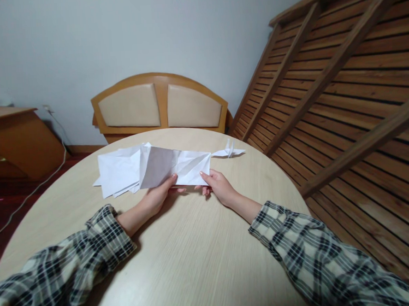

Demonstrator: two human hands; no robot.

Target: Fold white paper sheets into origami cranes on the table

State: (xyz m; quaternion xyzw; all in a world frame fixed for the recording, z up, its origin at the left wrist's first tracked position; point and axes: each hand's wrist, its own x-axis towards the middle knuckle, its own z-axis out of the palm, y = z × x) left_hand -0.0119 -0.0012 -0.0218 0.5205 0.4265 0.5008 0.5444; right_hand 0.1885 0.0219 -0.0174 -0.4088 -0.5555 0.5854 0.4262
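A creased white sheet of paper (191, 165) is held up between my two hands, just above the table. My left hand (158, 192) grips its lower edge near the middle, thumb on top and fingers beneath. At the lower right corner, my right hand (222, 186) pinches the sheet the same way. The sheet's left part bends upward and is shaded. Behind it on the left lies a loose stack of white paper (118, 170), partly covered by the held sheet. A folded white paper crane (229, 150) stands just beyond my right hand.
The round pale wooden table (183, 256) spreads beneath my arms. Past its far edge stands a wooden headboard (162, 100) with two beige panels. A slatted wooden frame (352, 84) leans on the right. At left are a wooden desk (16, 141) and a white cable (36, 188).
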